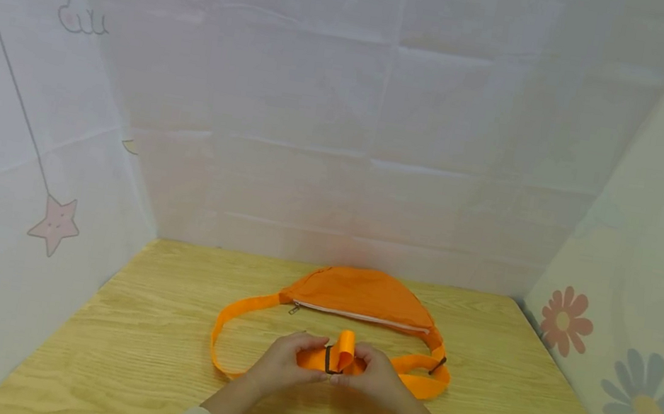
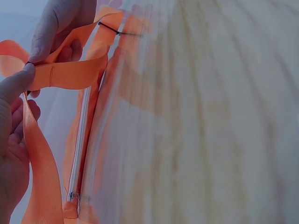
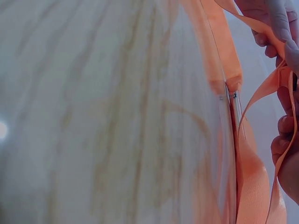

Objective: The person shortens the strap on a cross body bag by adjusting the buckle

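Note:
An orange waist bag [image 1: 367, 294] lies on the table with its pale zipper facing the person. Its orange strap [image 1: 243, 305] loops forward from both ends to the hands. My left hand [image 1: 286, 362] pinches the strap beside a dark buckle [image 1: 327, 360], thumb toward the person. Just right of it, my right hand [image 1: 376, 378] grips the strap on the buckle's other side. A short strap loop [image 1: 346, 345] stands up between the hands. In the left wrist view, the left thumb [image 2: 21, 81] presses right at the buckle, which is mostly hidden.
A second dark strap piece [image 1: 438, 366] sits on the strap's right side, near the bag. The zipper pull [image 1: 294, 309] hangs at the bag's left end. Patterned cloth walls [image 1: 378, 114] enclose the wooden table [image 1: 155, 352] at the back and sides.

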A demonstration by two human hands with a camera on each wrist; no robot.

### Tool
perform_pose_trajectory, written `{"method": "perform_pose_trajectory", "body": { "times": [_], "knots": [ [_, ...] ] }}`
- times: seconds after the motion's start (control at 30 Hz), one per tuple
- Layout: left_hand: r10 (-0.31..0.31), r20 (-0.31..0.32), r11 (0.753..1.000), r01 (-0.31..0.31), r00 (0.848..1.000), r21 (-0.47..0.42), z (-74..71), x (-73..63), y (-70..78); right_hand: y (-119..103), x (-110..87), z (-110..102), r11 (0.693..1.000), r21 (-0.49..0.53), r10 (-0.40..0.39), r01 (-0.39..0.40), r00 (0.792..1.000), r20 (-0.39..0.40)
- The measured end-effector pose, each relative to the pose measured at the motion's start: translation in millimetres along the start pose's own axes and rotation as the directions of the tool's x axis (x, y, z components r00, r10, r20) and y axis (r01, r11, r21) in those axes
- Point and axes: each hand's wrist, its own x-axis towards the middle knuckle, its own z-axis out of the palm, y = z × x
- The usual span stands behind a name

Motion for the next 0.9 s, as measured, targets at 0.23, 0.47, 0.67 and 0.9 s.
{"method": "perform_pose_trajectory", "body": {
  "times": [0.23,0.47,0.67,0.9],
  "knots": [
    [-0.012,0.012,1.000,0.012,1.000,0.003,-0.2,0.9,2.1,-0.2,-0.2,0.0,1.000,-0.015,-0.002,0.002,1.000,0.010],
    [-0.029,0.023,1.000,0.029,0.999,-0.002,0.0,2.1,1.8,0.9,1.8,-1.0,0.999,-0.041,-0.024,0.025,1.000,0.014],
    [-0.032,0.032,0.999,0.032,0.999,-0.006,0.9,3.9,2.1,1.6,2.4,-1.7,0.997,-0.069,-0.040,0.042,0.999,0.031],
    [-0.029,0.038,0.999,0.028,0.999,0.029,1.7,4.8,2.6,-1.1,1.7,-3.4,0.995,-0.082,-0.046,0.051,0.997,0.062]
  ]
}}
